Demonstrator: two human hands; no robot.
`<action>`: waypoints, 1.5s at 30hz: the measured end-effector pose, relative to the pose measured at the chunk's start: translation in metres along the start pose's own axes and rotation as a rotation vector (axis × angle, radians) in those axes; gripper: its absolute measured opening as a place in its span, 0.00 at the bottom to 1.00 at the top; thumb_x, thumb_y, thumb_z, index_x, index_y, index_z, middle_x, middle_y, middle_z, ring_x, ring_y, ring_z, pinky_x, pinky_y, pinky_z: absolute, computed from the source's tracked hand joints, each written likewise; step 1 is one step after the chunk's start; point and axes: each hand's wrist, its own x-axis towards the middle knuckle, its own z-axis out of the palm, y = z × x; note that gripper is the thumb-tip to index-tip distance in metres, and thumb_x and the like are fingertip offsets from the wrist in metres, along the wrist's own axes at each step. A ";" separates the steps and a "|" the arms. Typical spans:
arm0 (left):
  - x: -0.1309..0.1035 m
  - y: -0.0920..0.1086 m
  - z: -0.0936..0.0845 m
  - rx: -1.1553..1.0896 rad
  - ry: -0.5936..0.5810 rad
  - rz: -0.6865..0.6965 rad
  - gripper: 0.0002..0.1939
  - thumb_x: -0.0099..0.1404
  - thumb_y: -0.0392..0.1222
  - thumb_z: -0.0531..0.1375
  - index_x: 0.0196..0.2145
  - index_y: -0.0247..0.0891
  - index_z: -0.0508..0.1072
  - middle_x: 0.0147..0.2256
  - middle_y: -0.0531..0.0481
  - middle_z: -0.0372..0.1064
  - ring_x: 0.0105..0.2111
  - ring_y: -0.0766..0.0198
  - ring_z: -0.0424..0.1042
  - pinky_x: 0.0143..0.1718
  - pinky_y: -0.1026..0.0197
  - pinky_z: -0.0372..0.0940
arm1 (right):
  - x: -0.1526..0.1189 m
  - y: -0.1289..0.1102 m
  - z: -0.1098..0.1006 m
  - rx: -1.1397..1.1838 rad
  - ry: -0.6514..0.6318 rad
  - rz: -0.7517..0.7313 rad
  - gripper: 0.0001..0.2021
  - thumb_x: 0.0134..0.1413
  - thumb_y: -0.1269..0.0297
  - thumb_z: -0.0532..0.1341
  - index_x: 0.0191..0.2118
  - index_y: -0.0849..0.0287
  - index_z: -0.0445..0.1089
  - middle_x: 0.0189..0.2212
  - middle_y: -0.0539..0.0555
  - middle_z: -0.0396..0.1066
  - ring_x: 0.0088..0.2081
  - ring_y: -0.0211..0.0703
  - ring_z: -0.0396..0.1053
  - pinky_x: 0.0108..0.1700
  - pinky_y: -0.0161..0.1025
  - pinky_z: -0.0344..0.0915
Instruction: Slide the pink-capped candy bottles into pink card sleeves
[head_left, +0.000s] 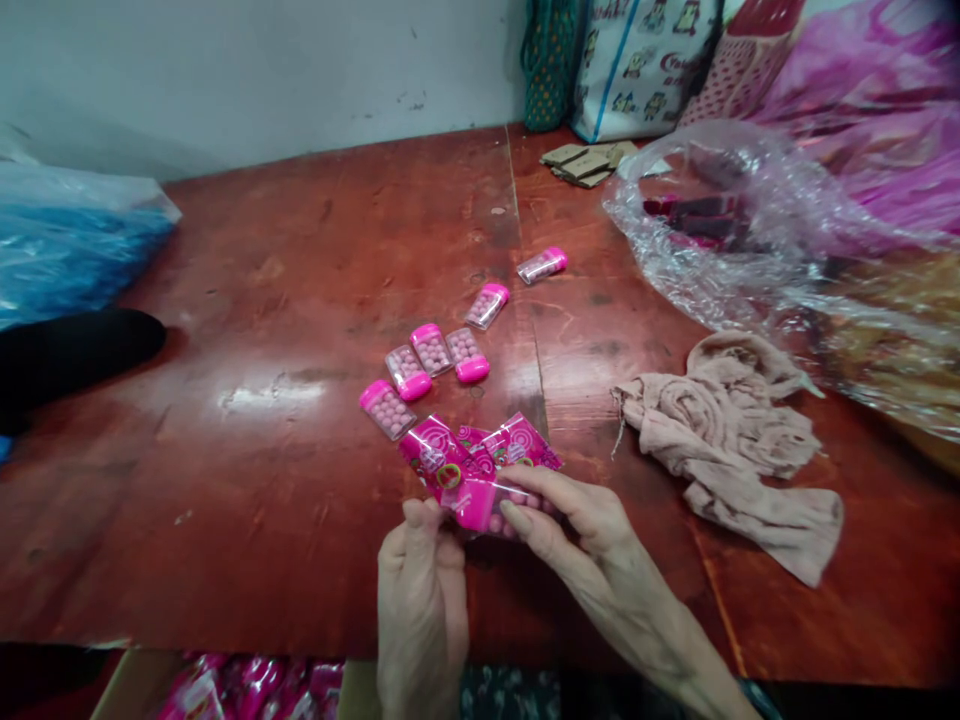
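My right hand [600, 545] grips a small clear candy container [517, 508] between thumb and fingers. Pink balls show inside it, and its pink cap points left. At the cap end, my left hand [424, 590] is closed with thumb and fingertips together; what it pinches is hidden. Just beyond the hands lie pink printed wrappers [435, 450], partly covered by the held container. Farther off, several similar capped containers lie on the table, among them a near one [388, 410] and a far one [542, 265].
The red-brown wooden table [247, 500] meets a pale wall. A crumpled beige cloth [735, 420] lies right, near clear plastic bags [750, 240]. A blue-filled bag [75, 240] and a black object [82, 350] are left. A box of pink packets [255, 690] stands below the front edge.
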 end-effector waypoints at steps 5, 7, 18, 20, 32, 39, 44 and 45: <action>-0.004 0.000 0.002 0.114 0.015 -0.006 0.06 0.50 0.41 0.66 0.25 0.35 0.77 0.22 0.49 0.73 0.27 0.62 0.72 0.32 0.61 0.68 | 0.001 0.000 -0.004 0.067 0.023 0.039 0.11 0.58 0.67 0.57 0.46 0.53 0.69 0.37 0.49 0.74 0.36 0.38 0.71 0.38 0.33 0.68; -0.006 -0.004 0.006 0.088 0.044 0.012 0.07 0.50 0.43 0.66 0.23 0.35 0.77 0.21 0.50 0.73 0.25 0.62 0.71 0.31 0.61 0.68 | 0.001 0.000 -0.003 0.072 0.066 0.040 0.10 0.58 0.67 0.57 0.45 0.54 0.70 0.36 0.49 0.74 0.35 0.37 0.72 0.37 0.32 0.68; -0.010 -0.009 0.011 -0.026 0.207 0.044 0.11 0.40 0.39 0.71 0.25 0.39 0.79 0.23 0.50 0.75 0.24 0.64 0.73 0.30 0.65 0.69 | -0.013 0.006 0.021 -0.170 0.221 -0.237 0.20 0.55 0.74 0.56 0.54 0.54 0.61 0.44 0.55 0.71 0.44 0.44 0.70 0.46 0.38 0.67; -0.010 -0.008 0.010 -0.072 0.209 -0.006 0.11 0.40 0.39 0.71 0.25 0.38 0.78 0.23 0.51 0.75 0.24 0.65 0.72 0.29 0.65 0.69 | -0.020 0.009 0.033 -0.197 0.303 -0.216 0.22 0.55 0.73 0.56 0.55 0.54 0.60 0.45 0.57 0.71 0.46 0.48 0.69 0.46 0.41 0.68; -0.019 -0.003 0.006 -0.086 0.116 -0.171 0.13 0.42 0.44 0.70 0.24 0.35 0.76 0.22 0.48 0.72 0.26 0.60 0.74 0.31 0.60 0.70 | -0.032 0.014 0.053 -0.213 0.543 -0.131 0.15 0.54 0.68 0.57 0.49 0.59 0.67 0.39 0.56 0.74 0.34 0.43 0.74 0.37 0.35 0.72; -0.013 0.005 0.004 -0.090 0.068 -0.094 0.10 0.46 0.41 0.68 0.29 0.36 0.77 0.23 0.48 0.74 0.24 0.63 0.73 0.33 0.60 0.70 | -0.023 0.006 0.053 0.005 0.360 -0.025 0.16 0.57 0.69 0.55 0.51 0.57 0.62 0.34 0.48 0.76 0.31 0.34 0.75 0.32 0.21 0.70; -0.019 0.001 0.013 -0.171 0.007 -0.220 0.10 0.47 0.41 0.67 0.28 0.35 0.78 0.21 0.47 0.72 0.24 0.61 0.73 0.32 0.59 0.70 | -0.029 0.006 0.054 -0.102 0.349 -0.041 0.21 0.60 0.67 0.52 0.58 0.63 0.56 0.43 0.56 0.74 0.37 0.38 0.75 0.37 0.26 0.70; -0.019 0.000 0.014 -0.181 -0.012 -0.240 0.10 0.48 0.41 0.67 0.28 0.34 0.78 0.21 0.47 0.72 0.24 0.60 0.73 0.32 0.59 0.70 | -0.030 0.007 0.054 -0.149 0.369 -0.058 0.22 0.60 0.66 0.52 0.60 0.64 0.54 0.45 0.57 0.73 0.37 0.38 0.75 0.39 0.27 0.70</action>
